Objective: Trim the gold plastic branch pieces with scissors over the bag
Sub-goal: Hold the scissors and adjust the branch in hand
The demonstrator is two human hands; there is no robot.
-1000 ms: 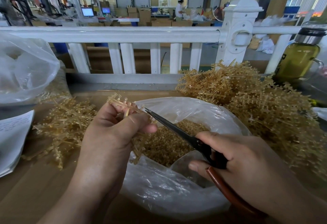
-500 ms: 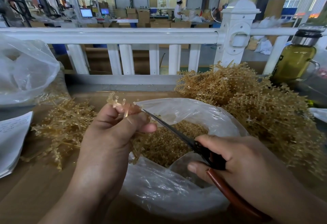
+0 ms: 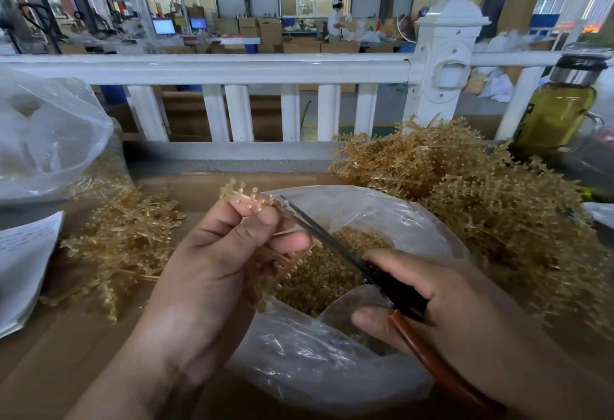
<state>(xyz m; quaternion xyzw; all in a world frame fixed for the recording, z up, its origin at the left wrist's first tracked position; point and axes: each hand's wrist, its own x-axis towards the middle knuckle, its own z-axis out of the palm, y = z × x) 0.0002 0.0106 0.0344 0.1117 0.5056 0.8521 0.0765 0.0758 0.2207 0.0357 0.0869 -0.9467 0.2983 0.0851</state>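
The right hand (image 3: 448, 313) is gripping the scissors (image 3: 332, 240), fingers (image 3: 398, 263) curled round the handles, blades reaching the gold branch piece (image 3: 247, 198) that the left hand (image 3: 216, 270) is pinching above the open bag (image 3: 315, 363), presumably so clippings (image 3: 325, 276) land inside; more branches (image 3: 481, 193) are waiting at the tabletop's (image 3: 66, 370) far right.

Brown cardboard tabletop (image 3: 66, 370): clear plastic bag (image 3: 332, 363) of gold trimmings (image 3: 332, 273) centre, small gold branch pile (image 3: 123, 243) left, big gold branch heap (image 3: 498, 207) right, paper sheets (image 3: 23, 263) at left edge.
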